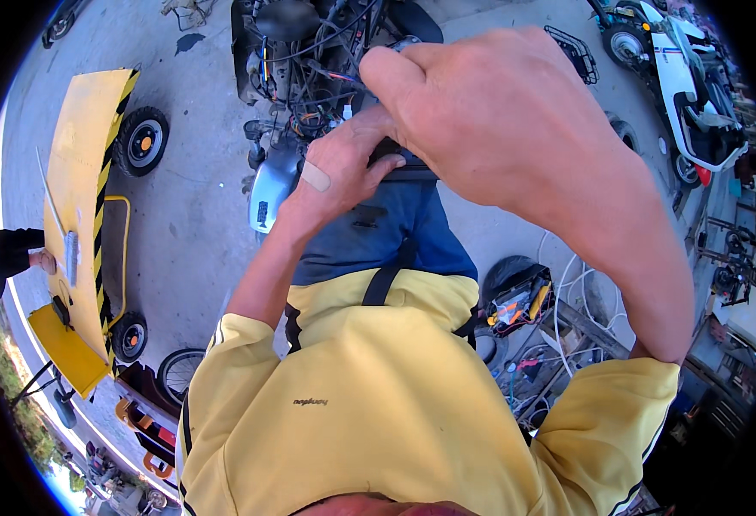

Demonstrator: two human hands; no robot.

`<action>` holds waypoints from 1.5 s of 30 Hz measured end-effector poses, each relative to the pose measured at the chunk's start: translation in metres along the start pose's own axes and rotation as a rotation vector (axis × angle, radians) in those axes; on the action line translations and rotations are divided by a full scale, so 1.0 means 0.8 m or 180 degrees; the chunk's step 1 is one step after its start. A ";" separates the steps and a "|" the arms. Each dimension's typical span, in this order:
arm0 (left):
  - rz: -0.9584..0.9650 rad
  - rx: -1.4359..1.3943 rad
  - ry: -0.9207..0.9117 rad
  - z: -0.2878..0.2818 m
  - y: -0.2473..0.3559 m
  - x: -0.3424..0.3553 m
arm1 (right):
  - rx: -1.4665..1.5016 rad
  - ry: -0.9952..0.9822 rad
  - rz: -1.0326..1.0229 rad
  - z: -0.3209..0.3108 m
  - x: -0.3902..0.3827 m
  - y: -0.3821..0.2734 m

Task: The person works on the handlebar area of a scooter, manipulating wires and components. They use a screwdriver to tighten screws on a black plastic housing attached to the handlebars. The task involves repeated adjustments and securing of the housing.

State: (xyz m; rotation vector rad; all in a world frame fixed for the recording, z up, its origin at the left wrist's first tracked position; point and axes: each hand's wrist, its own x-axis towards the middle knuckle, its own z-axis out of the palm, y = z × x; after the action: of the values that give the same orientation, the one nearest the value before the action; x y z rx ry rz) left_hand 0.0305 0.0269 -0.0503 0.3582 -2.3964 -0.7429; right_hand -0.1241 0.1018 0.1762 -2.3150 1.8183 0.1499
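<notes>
In front of me stands a partly stripped scooter or motorcycle with bare wiring [324,93], cables and connectors showing. My left hand [343,159], a bandage strip on its back, reaches in at the near edge of the wires. Its thumb and fingers curl together around something dark that I cannot make out. Raised closer to the camera, my right hand [472,99] has its fingers folded in a closed grip just right of the left hand. Whatever it holds is hidden behind the fingers. A silvery-blue body panel [275,191] lies left of my left wrist.
On the left is a yellow cart [77,189] with striped edging and black wheels; a person's hand [44,261] rests on it. A white scooter [696,112] stands at far right. Near my right side lie a box of tools [522,301] and loose white hose [558,322].
</notes>
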 end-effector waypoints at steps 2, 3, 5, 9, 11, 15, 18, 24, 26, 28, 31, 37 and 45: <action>-0.0470 -0.0841 -0.0069 -0.019 0.020 0.010 | 0.0002 0.0372 -0.0279 0.017 -0.002 0.008; -0.0389 -0.1098 -0.0022 -0.026 0.027 0.019 | 0.0105 0.0847 -0.0555 0.031 -0.005 0.014; -0.0261 -0.1387 0.0011 -0.028 0.028 0.026 | 0.0410 0.1281 -0.0615 0.038 -0.006 0.023; 0.0046 -0.0975 0.0084 -0.026 0.014 0.034 | 0.0530 0.0502 -0.0439 0.016 0.001 0.034; -0.0002 -0.0890 0.0120 -0.025 0.014 0.038 | 0.0255 0.0096 -0.0165 -0.005 0.001 0.028; -0.0133 -0.0920 0.0230 -0.015 0.008 0.044 | 0.0235 0.0105 -0.0186 0.003 -0.001 0.029; -0.0205 -0.0866 0.0221 -0.012 0.007 0.042 | 0.0735 0.0087 -0.0802 -0.023 -0.014 0.034; 0.0113 -0.0567 0.0202 -0.028 0.023 0.041 | 0.0897 0.0772 -0.1031 0.010 -0.021 0.033; 0.0073 -0.0629 0.0230 -0.029 0.025 0.041 | 0.0744 0.1061 -0.0874 0.025 -0.021 0.032; -0.0010 -0.1067 0.0284 -0.023 0.024 0.045 | 0.0675 0.1271 -0.0785 0.034 -0.022 0.031; -0.0375 -0.0603 0.0123 -0.023 0.033 0.042 | 0.0710 0.1481 -0.0769 0.035 -0.026 0.029; -0.0061 -0.0775 -0.0017 -0.032 0.033 0.040 | 0.1136 0.0753 -0.0481 -0.010 -0.032 0.017; -0.0238 -0.0637 0.0121 -0.015 0.030 0.050 | 0.0378 0.2030 -0.0701 0.055 -0.018 0.032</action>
State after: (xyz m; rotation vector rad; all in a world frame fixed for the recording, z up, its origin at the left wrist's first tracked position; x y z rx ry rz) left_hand 0.0047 0.0250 -0.0097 0.3768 -2.2590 -0.9915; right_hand -0.1505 0.1190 0.1335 -2.6373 1.7108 -0.7883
